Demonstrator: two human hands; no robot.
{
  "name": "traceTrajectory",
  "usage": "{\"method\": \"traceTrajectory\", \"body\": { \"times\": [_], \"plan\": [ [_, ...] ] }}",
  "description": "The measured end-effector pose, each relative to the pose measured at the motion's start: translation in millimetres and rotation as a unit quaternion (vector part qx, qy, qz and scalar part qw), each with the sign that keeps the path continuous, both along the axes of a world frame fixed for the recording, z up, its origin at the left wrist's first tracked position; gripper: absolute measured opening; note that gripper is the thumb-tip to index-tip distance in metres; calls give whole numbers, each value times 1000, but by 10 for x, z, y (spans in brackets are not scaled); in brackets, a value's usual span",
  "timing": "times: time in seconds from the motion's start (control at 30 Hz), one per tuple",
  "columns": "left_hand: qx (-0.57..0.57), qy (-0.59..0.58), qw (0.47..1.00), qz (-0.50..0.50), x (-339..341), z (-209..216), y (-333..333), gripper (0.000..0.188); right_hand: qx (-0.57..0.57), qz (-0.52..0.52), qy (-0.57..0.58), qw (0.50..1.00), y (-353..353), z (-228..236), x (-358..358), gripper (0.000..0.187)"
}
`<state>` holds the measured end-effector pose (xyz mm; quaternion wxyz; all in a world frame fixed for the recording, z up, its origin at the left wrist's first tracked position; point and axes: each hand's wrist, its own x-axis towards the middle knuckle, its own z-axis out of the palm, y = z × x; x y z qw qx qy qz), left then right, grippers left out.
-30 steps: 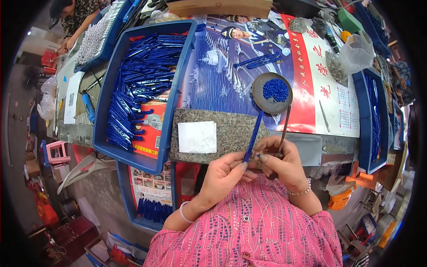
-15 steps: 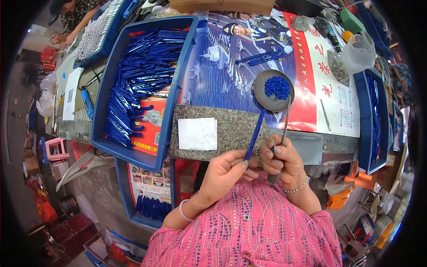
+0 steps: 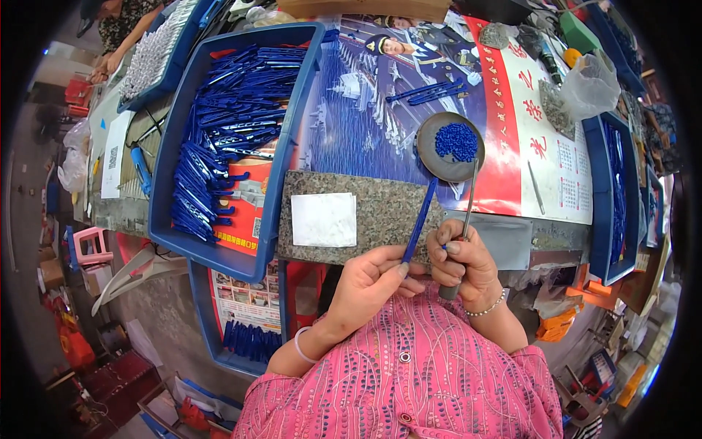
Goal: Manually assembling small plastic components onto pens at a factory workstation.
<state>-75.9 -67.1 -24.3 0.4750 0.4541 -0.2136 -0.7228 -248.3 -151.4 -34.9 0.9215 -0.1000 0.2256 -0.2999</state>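
My left hand (image 3: 365,289) is closed on the lower end of a long, slim blue plastic piece (image 3: 419,223), which slants up toward a round dark dish (image 3: 430,162). Small blue pellet-like parts (image 3: 456,141) lie heaped in that dish. In my right hand (image 3: 472,267) is a thin metal-shafted tool (image 3: 470,201); its grey handle (image 3: 448,293) shows below the fingers. The shaft points up and its tip overlaps the dish's right rim in view. A speck of blue shows at my right thumb and forefinger, perhaps one of the small parts.
A large blue tray (image 3: 287,157) of blue pieces stands at left, with a lower tray (image 3: 207,322) beneath. A granite slab (image 3: 387,212) bears a white paper (image 3: 324,221). Several blue pieces (image 3: 431,93) lie behind the dish. Another tray (image 3: 602,205) stands right. A person's arm (image 3: 131,40) appears far left.
A speck of blue now shows at my right thumb and forefinger. Both hands, the long blue piece and the metal tool have hardly moved. The view has shifted slightly.
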Motion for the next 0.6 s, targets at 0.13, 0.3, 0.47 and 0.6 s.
{"method": "traceTrajectory", "body": {
  "times": [0.13,0.3,0.47,0.6],
  "plan": [
    [-8,-1,1000,0,-3,-23,-9,30,-34,-3,64,997,42,39,13,14],
    [-3,-8,1000,13,-36,-21,-29,29,-408,-23,367,836,194,75,108,14],
    [-44,-26,997,50,-107,-79,9,30,-536,4,444,718,214,153,178,17],
    [-95,-182,978,36,-119,-145,43,30,-572,-6,463,678,238,161,208,17]
  ]
}}
